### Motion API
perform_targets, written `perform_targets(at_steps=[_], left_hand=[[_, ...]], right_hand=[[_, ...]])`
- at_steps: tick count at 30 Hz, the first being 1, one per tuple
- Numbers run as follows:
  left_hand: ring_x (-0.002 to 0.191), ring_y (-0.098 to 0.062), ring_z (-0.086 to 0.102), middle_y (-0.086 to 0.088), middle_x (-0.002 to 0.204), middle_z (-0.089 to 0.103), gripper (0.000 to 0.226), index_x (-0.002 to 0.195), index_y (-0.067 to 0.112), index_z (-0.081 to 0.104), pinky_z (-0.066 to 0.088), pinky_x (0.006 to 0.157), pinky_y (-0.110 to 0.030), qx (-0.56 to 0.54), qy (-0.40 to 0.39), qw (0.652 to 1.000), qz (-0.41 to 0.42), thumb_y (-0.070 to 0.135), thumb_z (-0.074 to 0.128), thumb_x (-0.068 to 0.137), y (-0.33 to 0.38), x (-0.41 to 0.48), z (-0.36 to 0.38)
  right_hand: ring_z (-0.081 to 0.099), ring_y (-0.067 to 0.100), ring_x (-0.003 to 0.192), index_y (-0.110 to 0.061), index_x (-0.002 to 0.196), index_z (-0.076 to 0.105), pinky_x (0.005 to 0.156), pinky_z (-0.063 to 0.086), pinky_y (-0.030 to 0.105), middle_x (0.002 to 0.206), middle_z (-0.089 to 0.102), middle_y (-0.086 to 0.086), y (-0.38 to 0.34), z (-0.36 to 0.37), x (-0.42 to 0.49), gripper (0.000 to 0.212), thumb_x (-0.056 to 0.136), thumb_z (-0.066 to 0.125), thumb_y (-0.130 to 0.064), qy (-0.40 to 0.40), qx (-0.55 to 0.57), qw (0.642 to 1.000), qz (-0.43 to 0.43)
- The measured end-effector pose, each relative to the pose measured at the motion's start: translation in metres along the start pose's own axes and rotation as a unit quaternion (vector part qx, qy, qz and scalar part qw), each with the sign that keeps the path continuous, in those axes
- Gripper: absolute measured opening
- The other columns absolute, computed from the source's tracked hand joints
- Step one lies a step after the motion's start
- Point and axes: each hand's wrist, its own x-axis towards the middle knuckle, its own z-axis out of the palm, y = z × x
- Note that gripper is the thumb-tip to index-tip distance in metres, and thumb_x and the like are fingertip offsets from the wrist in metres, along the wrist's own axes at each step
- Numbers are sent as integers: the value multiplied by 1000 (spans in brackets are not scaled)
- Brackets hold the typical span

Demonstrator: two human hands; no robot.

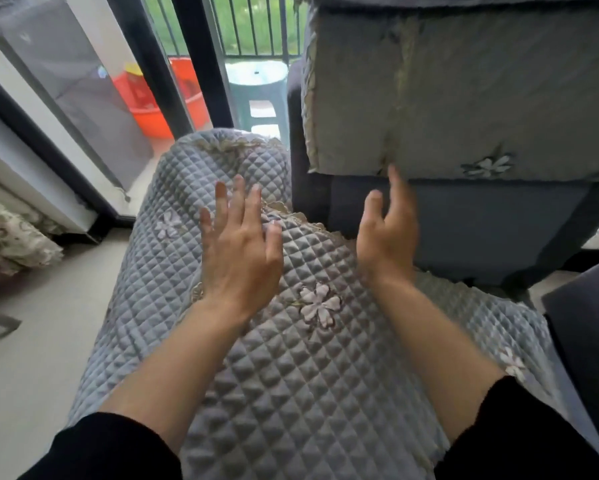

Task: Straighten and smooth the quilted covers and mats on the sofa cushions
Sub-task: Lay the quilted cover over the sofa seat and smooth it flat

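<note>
Left hand (240, 251) and right hand (388, 233) hover apart, fingers relaxed and empty, over the quilted cover (291, 393).

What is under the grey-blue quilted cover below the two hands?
The grey-blue quilted cover hides whatever it lies on. Only dark blue sofa upholstery shows past its lace edge. The rounded shape suggests an armrest, but that cannot be seen.

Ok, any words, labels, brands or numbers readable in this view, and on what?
None can be read. The quilted cover carries only stitched flowers, and so does the hanging mat. The orange basin and green stool outside show no print that I can make out.
</note>
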Motion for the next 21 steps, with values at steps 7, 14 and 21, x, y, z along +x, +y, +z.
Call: perform_targets(at_steps=[7, 14, 21], left_hand=[[148, -29, -6, -12, 161, 0, 63, 153, 5, 14, -7, 120, -42, 5, 141, 978, 155, 29, 28, 97, 14, 19, 29], [145, -16, -22, -2, 160, -19, 63, 154, 17, -7, -13, 118, -37, 199, -194, 960, 41, 44, 14, 101, -23, 19, 69], [148, -16, -11, 3, 159, -7, 62, 154, 12, 8, -14, 118, -32, 24, 49, 990, 129, 38, 19, 99, 19, 23, 58]], right_hand=[[-8, 3, 145, -29, 152, 6, 118, -7, 27, 160, -1, -10, 100, 56, -62, 72, 85, 6, -56, -302, -213, 925, -84], [12, 5, 145, -23, 152, 17, 119, 7, 25, 159, 15, -8, 54, 2, 27, 50, 104, 31, -30, -91, 80, 989, 80], [-10, 1, 145, -23, 153, 5, 120, -4, 30, 160, -3, -9, 125, 39, -48, 58, 100, 18, -44, -333, -164, 927, -48]])
